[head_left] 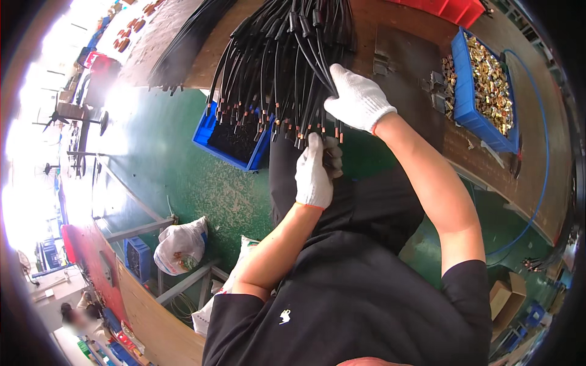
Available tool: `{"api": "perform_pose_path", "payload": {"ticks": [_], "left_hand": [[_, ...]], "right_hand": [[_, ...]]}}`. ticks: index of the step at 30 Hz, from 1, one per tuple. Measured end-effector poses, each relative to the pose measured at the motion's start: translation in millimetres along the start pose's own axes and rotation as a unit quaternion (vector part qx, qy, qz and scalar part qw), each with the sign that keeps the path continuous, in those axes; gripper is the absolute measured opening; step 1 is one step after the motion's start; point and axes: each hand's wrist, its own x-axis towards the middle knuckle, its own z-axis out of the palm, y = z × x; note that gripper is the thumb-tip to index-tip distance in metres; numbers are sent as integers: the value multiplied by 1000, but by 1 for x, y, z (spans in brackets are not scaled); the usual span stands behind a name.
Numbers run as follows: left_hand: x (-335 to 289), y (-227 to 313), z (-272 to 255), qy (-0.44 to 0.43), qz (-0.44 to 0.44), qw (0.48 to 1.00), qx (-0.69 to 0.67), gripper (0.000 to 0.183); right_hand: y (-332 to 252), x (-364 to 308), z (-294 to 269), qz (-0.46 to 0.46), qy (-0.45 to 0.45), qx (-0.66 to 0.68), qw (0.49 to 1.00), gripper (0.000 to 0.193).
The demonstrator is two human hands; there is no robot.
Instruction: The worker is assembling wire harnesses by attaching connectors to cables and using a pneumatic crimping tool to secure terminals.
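A thick bundle of black cables [287, 55] hangs over the near edge of the workbench, many ends stripped to bare copper. My right hand [359, 100], in a white knitted glove, is closed round a couple of these cables on the bundle's right side, with their copper tips sticking out below it. Just under the hanging ends is my left hand [314, 174], gloved too, its fingertips greyed. Its fingers curl inward close to the copper tips; whatever lies between them is hidden.
A blue bin of brass-coloured fittings [488, 85] stands on the bench at right, beside loose fittings and a blue hose [545, 152]. Below the cables sits a blue crate [232, 155] with black scraps. A white sack [182, 244] rests on the green floor.
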Motion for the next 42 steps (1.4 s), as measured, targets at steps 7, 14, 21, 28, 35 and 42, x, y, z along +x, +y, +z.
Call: {"api": "perform_pose_path", "payload": {"ticks": [7, 14, 21, 28, 35, 42], "left_hand": [[-1, 6, 11, 0, -13, 988, -152, 41], [8, 8, 10, -4, 4, 998, -69, 29], [6, 21, 14, 16, -33, 999, -40, 31], [9, 20, 16, -19, -8, 998, 57, 39], [1, 15, 13, -21, 32, 995, 91, 47], [-38, 4, -42, 63, -43, 973, 217, 48]], "right_hand": [[0, -3, -2, 1, -2, 26, 1000, 41], [4, -6, 9, -28, 58, -8, 998, 51], [-3, -4, -2, 7, -35, -11, 999, 53], [-1, -5, 12, -23, 37, -31, 999, 44], [-14, -10, 11, 6, 32, -53, 998, 34], [4, -7, 19, -40, 61, -31, 997, 38]]}}
